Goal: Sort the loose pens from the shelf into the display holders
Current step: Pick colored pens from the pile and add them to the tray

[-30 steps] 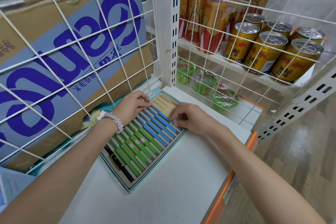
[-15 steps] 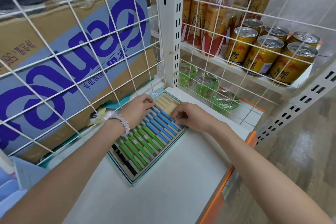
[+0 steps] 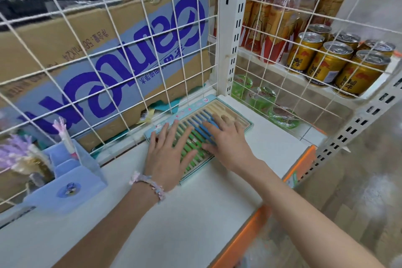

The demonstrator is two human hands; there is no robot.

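A flat teal-rimmed pen tray [image 3: 236, 115] lies on the white shelf [image 3: 195, 213] against the wire grid. Green pens [image 3: 191, 148] and blue pens [image 3: 199, 129] fill its slots; the slots at the far end are bare. My left hand [image 3: 167, 156] rests flat on the green pens with fingers spread. Beside it, my right hand [image 3: 227, 140] lies over the blue pens with fingers extended, thumb at the tray's near edge. A blue stepped display holder [image 3: 71, 172] stands at the left with a fluffy pink pen [image 3: 64, 137] upright in it.
A wire grid [image 3: 121, 54] backs the shelf, with a large cardboard box [image 3: 65, 35] behind it. A white upright post [image 3: 230, 28] stands right of the tray. Beyond are gold cans [image 3: 330, 65], bottles [image 3: 269, 19] and green cups [image 3: 261, 98]. The shelf's orange front edge [image 3: 302, 165] runs at the right.
Both hands slid from the tray's far end toward its middle. My left hand spread flat over the green pens; my right hand's fingers uncurled over the blue ones. The view swung left, showing the blue holder.
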